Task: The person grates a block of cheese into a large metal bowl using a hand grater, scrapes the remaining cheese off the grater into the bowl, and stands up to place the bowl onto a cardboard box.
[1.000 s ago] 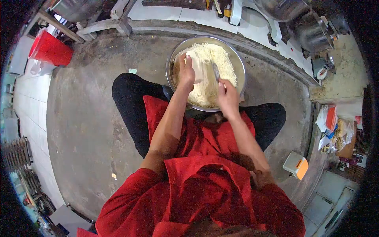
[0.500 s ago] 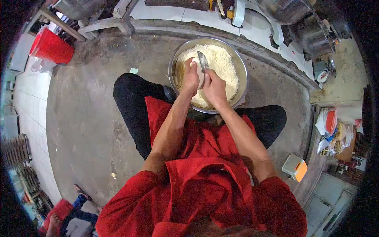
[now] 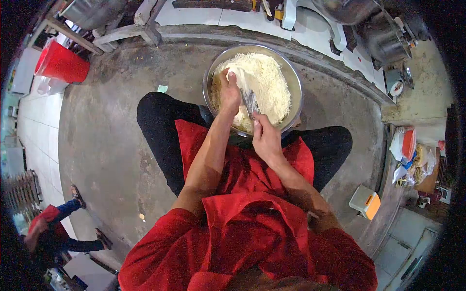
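Pale piece [image 3: 241, 80]: cupped in the left hand [image 3: 230, 93], above the left part of a wide metal bowl [image 3: 296, 104]. Its outline merges with the pale shreds [image 3: 274, 82] behind it, so the exact shape cannot be read.

Left hand: grasping, curled along the near side of the piece, thumb uppermost. Right hand [image 3: 266, 137]: closed on the lower end of a flat metal blade tool [image 3: 250, 103], which slants up toward the piece. Contact between blade and piece: cannot tell.

Bowl: appears to sit on the floor [image 3: 107, 145], just in front of the seated person's crossed legs [image 3: 156, 126]; shreds heap over most of its inside.

Handling, judged by look only. Piece: moderately light, firm, likely moist and slick on any cut face; best cradled from the outer left side, palm behind it, thumb clear of the blade's path. Tool: stiff, light, probably sharp-edged; hold by the lower end only. Shreds: soft, limp, easily crushed; scoop loosely. Bowl: rigid but probably weighty with this load; take by the rim on opposite sides.
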A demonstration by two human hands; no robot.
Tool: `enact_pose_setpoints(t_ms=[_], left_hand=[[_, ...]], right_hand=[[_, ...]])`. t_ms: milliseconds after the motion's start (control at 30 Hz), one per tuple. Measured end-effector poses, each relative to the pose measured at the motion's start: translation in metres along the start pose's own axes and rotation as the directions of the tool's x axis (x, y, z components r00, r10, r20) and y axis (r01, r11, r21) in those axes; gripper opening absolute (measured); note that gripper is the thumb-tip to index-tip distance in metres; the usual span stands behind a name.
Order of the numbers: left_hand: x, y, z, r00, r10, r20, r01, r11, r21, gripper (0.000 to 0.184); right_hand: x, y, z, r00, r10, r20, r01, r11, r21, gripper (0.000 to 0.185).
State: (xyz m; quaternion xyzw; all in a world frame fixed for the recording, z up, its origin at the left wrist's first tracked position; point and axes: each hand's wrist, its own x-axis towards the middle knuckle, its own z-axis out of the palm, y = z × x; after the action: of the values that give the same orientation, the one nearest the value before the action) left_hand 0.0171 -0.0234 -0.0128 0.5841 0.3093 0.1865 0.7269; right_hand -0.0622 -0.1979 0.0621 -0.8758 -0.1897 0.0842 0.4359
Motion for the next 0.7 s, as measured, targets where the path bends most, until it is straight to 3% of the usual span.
enact_pose_setpoints(t_ms=[133, 200, 267, 333, 400, 467, 533, 700], left_hand=[[-0.004, 0.027, -0.004, 0.993, -0.101, 0.057, 0.102, 0.995, -0.008, 0.063], [-0.016, 0.043, -0.004, 0.98, -0.18, 0.084, 0.186, 0.98, -0.064, 0.062], [-0.017, 0.045, -0.004, 0.962, -0.212, 0.171, 0.243, 0.951, -0.192, 0.061], [0.005, 0.004, -0.005, 0.967, -0.137, 0.214, 0.187, 0.953, -0.236, 0.058], [0.005, 0.001, -0.005, 0.966, -0.064, 0.252, 0.137, 0.95, -0.281, 0.056], [-0.019, 0.038, 0.0, 0.925, -0.273, 0.265, 0.341, 0.904, -0.259, 0.063], [-0.018, 0.033, 0.003, 0.936, -0.244, 0.253, 0.308, 0.917, -0.255, 0.062], [-0.019, 0.034, -0.002, 0.981, -0.121, 0.152, 0.147, 0.975, -0.168, 0.059]], right_hand=[[0.029, 0.013, -0.018, 0.989, -0.005, -0.149, 0.007, 1.0, 0.014, 0.028], [0.05, 0.026, -0.029, 0.967, 0.215, -0.134, -0.207, 0.976, 0.07, 0.028], [0.073, 0.037, -0.032, 0.966, 0.224, -0.127, -0.215, 0.973, 0.079, 0.028], [0.094, 0.038, -0.032, 0.965, 0.233, -0.119, -0.224, 0.971, 0.086, 0.028], [0.111, 0.024, -0.031, 0.986, 0.128, -0.109, -0.118, 0.988, 0.095, 0.028], [0.127, 0.006, -0.026, 0.982, 0.164, -0.094, -0.15, 0.979, 0.136, 0.029], [0.143, -0.004, -0.022, 0.991, 0.127, -0.031, -0.127, 0.992, 0.007, 0.029], [0.123, -0.014, 0.003, 0.994, -0.035, -0.099, 0.031, 0.999, -0.045, 0.024]])
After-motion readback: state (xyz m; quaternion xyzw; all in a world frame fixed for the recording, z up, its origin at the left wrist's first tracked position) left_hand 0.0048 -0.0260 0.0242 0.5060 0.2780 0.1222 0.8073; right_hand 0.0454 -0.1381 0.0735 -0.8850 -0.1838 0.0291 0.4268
